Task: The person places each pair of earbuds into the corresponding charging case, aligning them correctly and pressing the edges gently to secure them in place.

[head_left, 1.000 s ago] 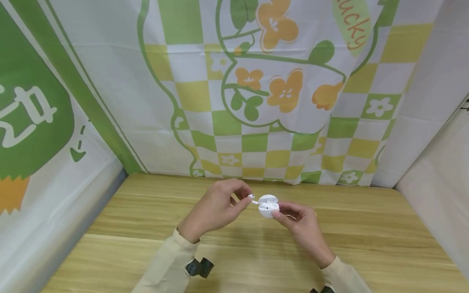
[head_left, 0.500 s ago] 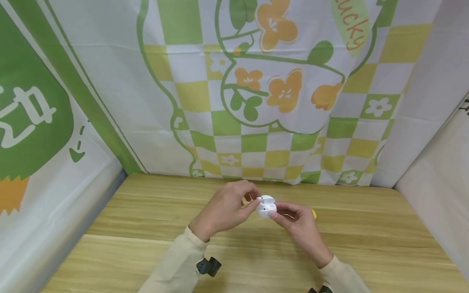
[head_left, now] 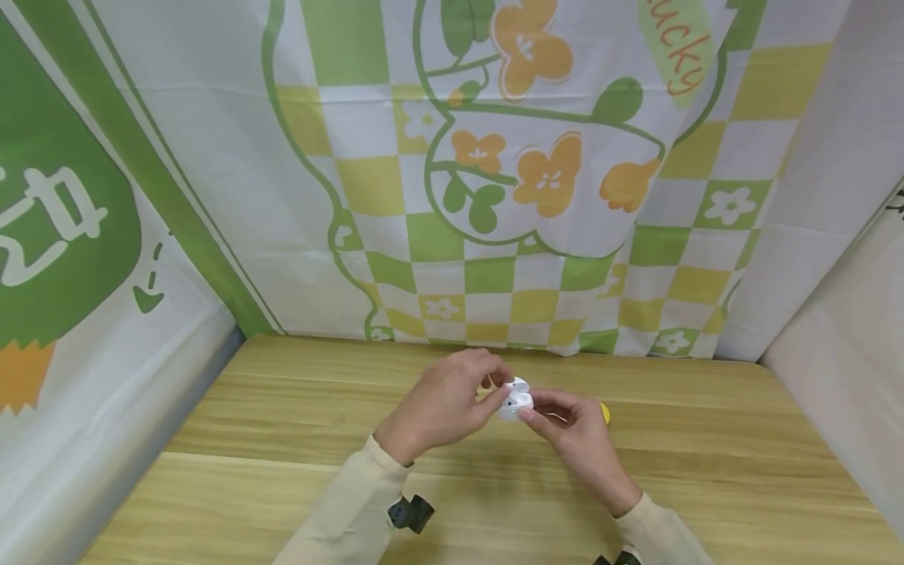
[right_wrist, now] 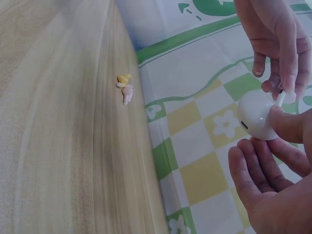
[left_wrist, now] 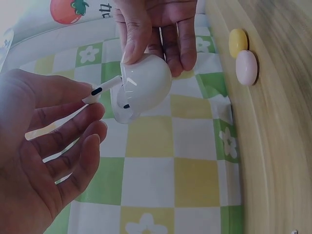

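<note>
A white earbud charging case (head_left: 514,411) with its lid raised is held off the table by my right hand (head_left: 585,443), thumb on one side and fingers on the other. My left hand (head_left: 452,400) pinches a white earbud (left_wrist: 108,86) between thumb and index finger. In the left wrist view, its stem points into the mouth of the case, and the end is hidden at the rim. A dark spot inside the case looks like part of a second earbud. The right wrist view shows the case's rounded outside, with the earbud mostly hidden behind fingers.
A yellow oval piece (left_wrist: 238,43) and a pink oval piece (left_wrist: 246,67) lie side by side on the wooden table (head_left: 282,439). Small yellow (right_wrist: 124,79) and pink (right_wrist: 127,94) shapes lie near the table's edge in the right wrist view. A printed cloth (head_left: 494,275) hangs behind.
My left hand has moved right, bringing the earbud from beside the case to its opening. The right hand and case have shifted only slightly left. The yellow piece shows more beyond the right hand.
</note>
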The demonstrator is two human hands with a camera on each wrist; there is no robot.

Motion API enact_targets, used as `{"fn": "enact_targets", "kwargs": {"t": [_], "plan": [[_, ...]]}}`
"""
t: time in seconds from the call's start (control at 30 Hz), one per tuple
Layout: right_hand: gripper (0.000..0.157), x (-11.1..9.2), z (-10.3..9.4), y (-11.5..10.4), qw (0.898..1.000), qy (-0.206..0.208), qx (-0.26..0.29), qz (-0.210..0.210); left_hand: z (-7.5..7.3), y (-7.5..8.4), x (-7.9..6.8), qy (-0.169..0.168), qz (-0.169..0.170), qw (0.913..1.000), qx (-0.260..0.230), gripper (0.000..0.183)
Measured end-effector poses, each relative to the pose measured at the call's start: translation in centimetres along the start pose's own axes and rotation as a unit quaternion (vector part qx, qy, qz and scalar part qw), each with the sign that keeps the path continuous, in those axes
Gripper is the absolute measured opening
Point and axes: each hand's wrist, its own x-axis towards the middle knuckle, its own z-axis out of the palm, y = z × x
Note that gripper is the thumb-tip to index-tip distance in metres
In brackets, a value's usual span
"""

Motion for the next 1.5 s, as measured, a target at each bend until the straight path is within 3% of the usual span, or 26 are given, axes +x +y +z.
{"fn": "enact_targets", "kwargs": {"t": [0.53, 1.5], "plan": [[0.023, 0.0, 0.0, 0.0, 1.000, -0.010, -0.002, -0.014, 0.5, 0.1, 0.0, -0.012, 0.006, 0.9996, 0.023, 0.009], [0.023, 0.1, 0.2, -0.1, 1.000, -0.005, -0.006, -0.009, 1.0, 0.2, 0.1, 0.023, 0.004, 0.9981, 0.057, 0.008]]}}
